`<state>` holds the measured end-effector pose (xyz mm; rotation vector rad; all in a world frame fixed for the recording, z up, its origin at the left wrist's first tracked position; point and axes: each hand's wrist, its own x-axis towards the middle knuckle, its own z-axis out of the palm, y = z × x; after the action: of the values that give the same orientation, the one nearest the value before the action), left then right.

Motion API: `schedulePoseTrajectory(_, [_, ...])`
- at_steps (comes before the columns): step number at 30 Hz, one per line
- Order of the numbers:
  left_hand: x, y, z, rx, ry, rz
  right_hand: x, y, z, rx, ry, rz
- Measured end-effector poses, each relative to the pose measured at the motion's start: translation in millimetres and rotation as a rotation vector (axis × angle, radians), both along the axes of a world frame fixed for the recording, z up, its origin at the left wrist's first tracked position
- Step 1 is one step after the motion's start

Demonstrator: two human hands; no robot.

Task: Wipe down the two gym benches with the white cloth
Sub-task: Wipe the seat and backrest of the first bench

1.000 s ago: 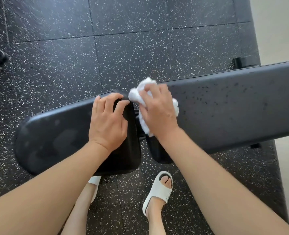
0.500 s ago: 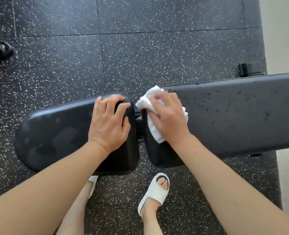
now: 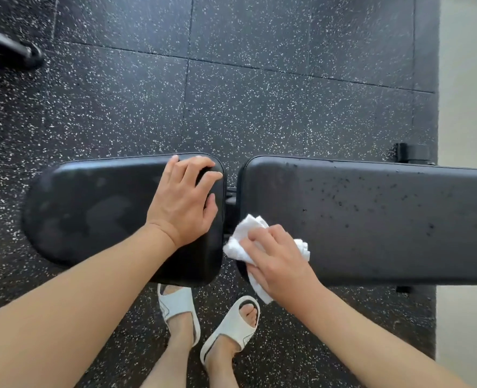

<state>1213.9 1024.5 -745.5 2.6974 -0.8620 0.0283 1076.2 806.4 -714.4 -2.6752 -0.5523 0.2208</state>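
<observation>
Right hand point(image 3: 280, 266) clutching white cloth point(image 3: 244, 242), partly hidden beneath it, at near left corner of long bench pad point(image 3: 371, 217), cut off at right; left hand point(image 3: 182, 203) flat, fingers spread, on seat pad point(image 3: 92, 211).

Long black padded bench back point(image 3: 371, 219), right of centre: open, speckled. Narrow gap to the short black seat pad point(image 3: 92, 214), metal bracket point(image 3: 229, 198) between. Crumpled white cloth point(image 3: 243, 242) covers back pad's lower-left corner.
</observation>
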Motion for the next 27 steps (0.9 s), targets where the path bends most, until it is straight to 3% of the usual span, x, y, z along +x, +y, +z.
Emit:
schedulePoseTrajectory(4, [0,1,1,-0.018,0.008,0.0,10,-8,0,-0.031,-0.051,0.038])
schedulePoseTrajectory(12, [1,2,2,-0.021,0.078,0.003,156,26,1,-0.157,-0.107,-0.201])
schedulePoseTrajectory(17, [1,1,7,-0.044,0.114,0.01,81,30,12,-0.182,0.011,-0.032])
schedulePoseTrajectory(21, [-1,2,8,-0.008,0.114,0.003,-24,26,11,-0.243,0.215,0.361])
schedulePoseTrajectory(25, [-4,0,7,-0.021,0.072,0.009,-20,6,6,-0.201,0.103,0.455])
schedulePoseTrajectory(27, [-5,-1,7,-0.038,0.056,0.012,11,1,5,-0.121,0.002,0.398])
